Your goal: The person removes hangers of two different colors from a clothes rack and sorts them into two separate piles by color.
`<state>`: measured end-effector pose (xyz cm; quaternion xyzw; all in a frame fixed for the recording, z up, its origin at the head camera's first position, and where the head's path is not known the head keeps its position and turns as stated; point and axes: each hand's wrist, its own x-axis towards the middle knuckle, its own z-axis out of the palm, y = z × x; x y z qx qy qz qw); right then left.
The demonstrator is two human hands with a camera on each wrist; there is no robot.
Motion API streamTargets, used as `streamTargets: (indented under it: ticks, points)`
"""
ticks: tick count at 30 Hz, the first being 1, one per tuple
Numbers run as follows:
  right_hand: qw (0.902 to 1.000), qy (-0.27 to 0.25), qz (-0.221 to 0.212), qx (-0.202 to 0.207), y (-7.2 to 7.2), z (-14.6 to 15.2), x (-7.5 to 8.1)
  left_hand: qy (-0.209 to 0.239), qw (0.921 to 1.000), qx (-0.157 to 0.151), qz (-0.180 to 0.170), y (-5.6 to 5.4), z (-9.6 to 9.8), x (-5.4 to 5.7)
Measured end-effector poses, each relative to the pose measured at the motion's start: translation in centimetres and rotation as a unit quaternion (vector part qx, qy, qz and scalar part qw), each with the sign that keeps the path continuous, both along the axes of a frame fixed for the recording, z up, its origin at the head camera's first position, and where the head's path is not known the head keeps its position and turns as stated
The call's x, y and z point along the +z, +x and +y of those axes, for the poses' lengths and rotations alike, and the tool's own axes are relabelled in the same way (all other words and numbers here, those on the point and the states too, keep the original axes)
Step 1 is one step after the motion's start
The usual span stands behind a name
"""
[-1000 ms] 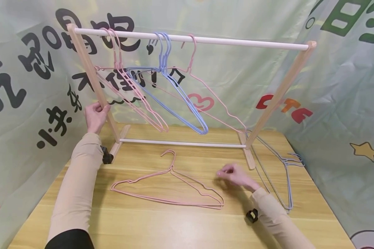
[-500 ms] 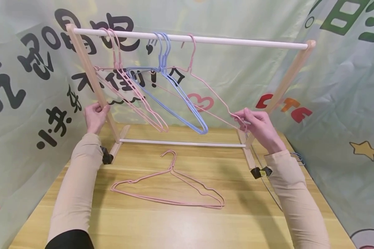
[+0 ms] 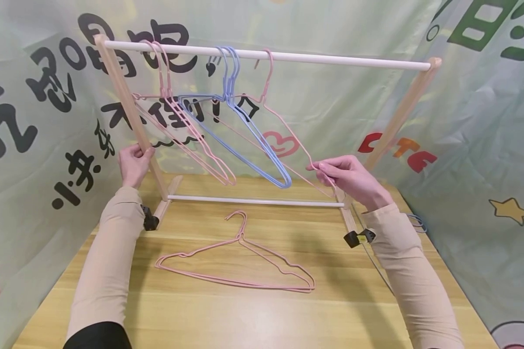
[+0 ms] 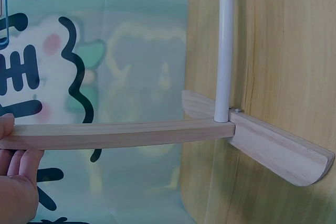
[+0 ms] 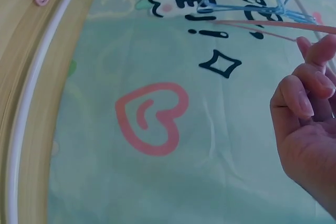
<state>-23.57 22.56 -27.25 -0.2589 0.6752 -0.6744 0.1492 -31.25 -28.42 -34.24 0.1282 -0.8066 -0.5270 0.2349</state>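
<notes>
My left hand [image 3: 134, 165] grips the left wooden post [image 3: 123, 92] of a small clothes rack; the left wrist view shows thumb and fingers on opposite sides of this post. At the right, my right hand [image 3: 353, 179] pinches the lower right end of a pink clothes hanger [image 3: 269, 77], whose hook hangs on the white top rail [image 3: 332, 59]. Further left on that rail hang several blue hangers [image 3: 230, 87], and beyond them pink hangers [image 3: 169, 82] near the left post. In the right wrist view, the right fingers [image 5: 302, 95] are curled beside the pink wire.
Pink hangers [image 3: 241, 236] lie stacked on the wooden table [image 3: 253, 325] in front of the rack. Blue-grey hangers [image 3: 419, 223] lie at the right, partly hidden behind my right arm. A white lower rail [image 3: 253, 200] joins the rack's feet. Printed cloth [image 3: 476, 145] surrounds the table.
My right hand has risen from above the table to the hanging pink hanger, taken hold of its lower end and shifted it slightly left. The left hand stays on the post.
</notes>
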Motion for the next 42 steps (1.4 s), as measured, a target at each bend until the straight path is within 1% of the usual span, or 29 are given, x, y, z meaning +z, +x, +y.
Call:
streamTargets:
  ticks: [3, 6, 12, 15, 20, 26, 38, 42]
  points:
    - [0.9997, -0.002, 0.001, 0.024, -0.1, -0.1, 0.1, 0.001, 1.0, 0.0, -0.003, 0.0, -0.1, 0.0]
    - [0.9993, 0.002, 0.008, 0.037, -0.2, -0.2, 0.2, 0.001, 1.0, 0.001, -0.006, -0.1, -0.1, 0.0]
    - [0.9991, -0.02, -0.003, 0.037, -0.3, -0.1, 0.1, -0.006, 1.0, 0.004, -0.005, 0.0, -0.1, -0.1]
    - [0.9994, -0.023, -0.001, 0.027, -0.4, 0.1, 0.1, -0.005, 0.9999, 0.005, -0.007, 0.0, -0.1, -0.1]
    - [0.9998, -0.017, 0.012, -0.005, -0.4, 0.1, -0.1, -0.003, 1.0, 0.005, -0.007, 0.0, -0.1, -0.1]
    - [0.9989, -0.02, 0.019, -0.037, -0.3, -0.1, -0.4, -0.003, 1.0, 0.005, -0.002, -0.1, -0.1, -0.2]
    - [0.996, -0.013, 0.026, -0.085, -0.1, 0.1, -0.9, -0.001, 1.0, -0.001, 0.0, -0.1, -0.1, -0.1]
    - [0.9931, -0.018, 0.033, -0.111, -0.1, 0.3, -1.1, 0.0, 1.0, 0.001, -0.002, -0.1, -0.1, -0.1]
